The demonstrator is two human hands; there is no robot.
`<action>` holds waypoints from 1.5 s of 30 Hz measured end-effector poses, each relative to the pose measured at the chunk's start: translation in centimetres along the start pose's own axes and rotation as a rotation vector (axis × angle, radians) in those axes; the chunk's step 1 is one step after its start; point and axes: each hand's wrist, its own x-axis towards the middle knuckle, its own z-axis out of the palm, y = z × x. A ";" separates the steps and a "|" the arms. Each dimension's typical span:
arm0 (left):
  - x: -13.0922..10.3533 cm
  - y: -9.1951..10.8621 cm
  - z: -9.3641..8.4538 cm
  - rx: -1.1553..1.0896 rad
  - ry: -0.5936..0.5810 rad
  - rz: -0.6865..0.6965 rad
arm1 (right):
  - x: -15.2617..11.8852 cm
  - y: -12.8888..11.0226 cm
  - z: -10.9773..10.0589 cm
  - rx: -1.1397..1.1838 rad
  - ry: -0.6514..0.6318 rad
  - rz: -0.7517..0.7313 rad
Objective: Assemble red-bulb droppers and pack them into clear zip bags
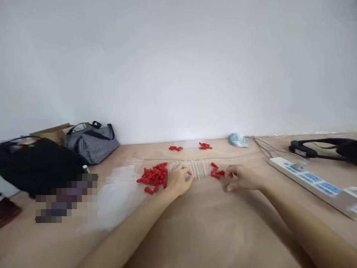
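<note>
A row of thin whitish sticks (pixel 202 169) lies side by side on the table. My left hand (pixel 178 180) rests over the row's left part, thumb and forefinger closed together; what is between the tips is too small to tell. Left of that hand is a heap of small red tapered pieces (pixel 153 174). Several more red pieces (pixel 214 169) lie loose at the row's right end. Beside these, my right hand (pixel 241 178) is slightly blurred, with fingers curled and a gap between them and the thumb. Nothing shows in that gap.
Clear plastic bags (pixel 119 190) lie left of the heap. Two small red groups (pixel 175 148) sit near the wall by another clear bag (pixel 189 144). A blue-white packet (pixel 238 140), a power strip (pixel 309 178) and a black strap (pixel 329 143) are right; a striped bag (pixel 95 143) and black bag (pixel 41 163) left.
</note>
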 end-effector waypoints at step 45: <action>-5.1 -3.6 -1.7 -0.255 -0.008 0.247 | 3.9 -7.2 9.1 0.647 0.283 -0.160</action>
